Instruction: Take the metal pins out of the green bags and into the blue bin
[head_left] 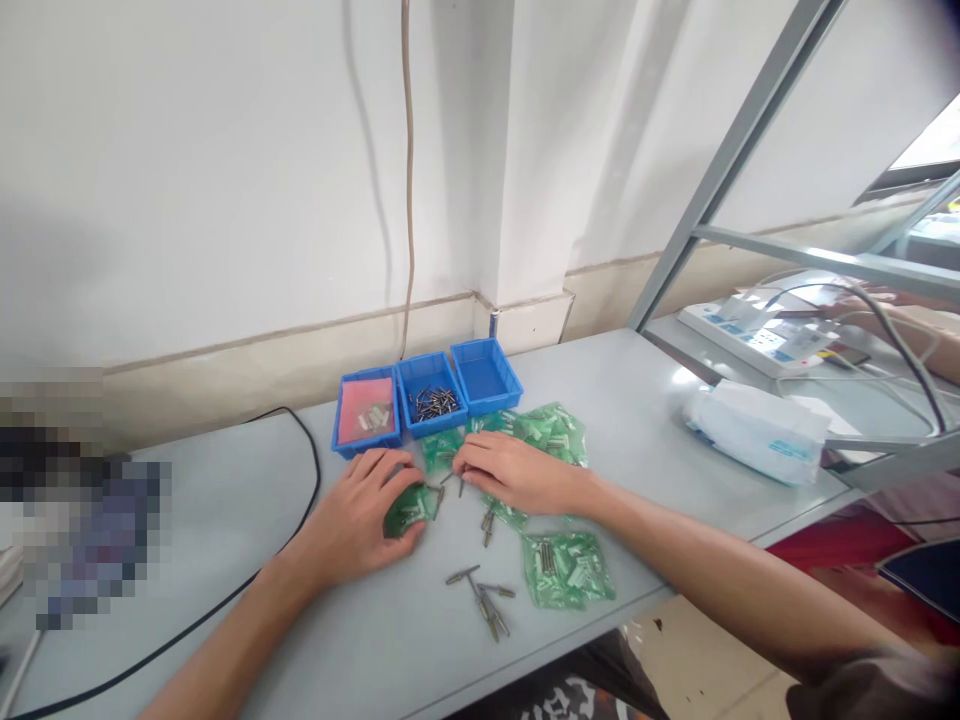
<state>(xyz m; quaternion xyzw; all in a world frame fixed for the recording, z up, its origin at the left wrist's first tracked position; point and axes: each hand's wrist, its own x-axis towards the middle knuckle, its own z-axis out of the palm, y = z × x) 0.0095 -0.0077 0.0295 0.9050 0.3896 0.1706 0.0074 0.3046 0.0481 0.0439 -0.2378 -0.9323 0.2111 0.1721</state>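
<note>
Left fingers (pixel 400 482) curled round green bag (pixel 407 510); right fingers (pixel 478 462) pinching metal pin (pixel 460 489) beside it.

The left forearm (pixel 240 630) rises from the near edge, slanting far and right to a nearly straight wrist. The left hand (pixel 367 515) has its back up, fingers arched toward the right and thumb curving round on the near side, in a loose clasp. The right forearm (pixel 712 570), bare below a dark sleeve (pixel 870 690), reaches in from the near right. The right hand (pixel 517 470) points left, back up, its fingers bent and tips gathered in a pinch, just beside the left hand.
</note>
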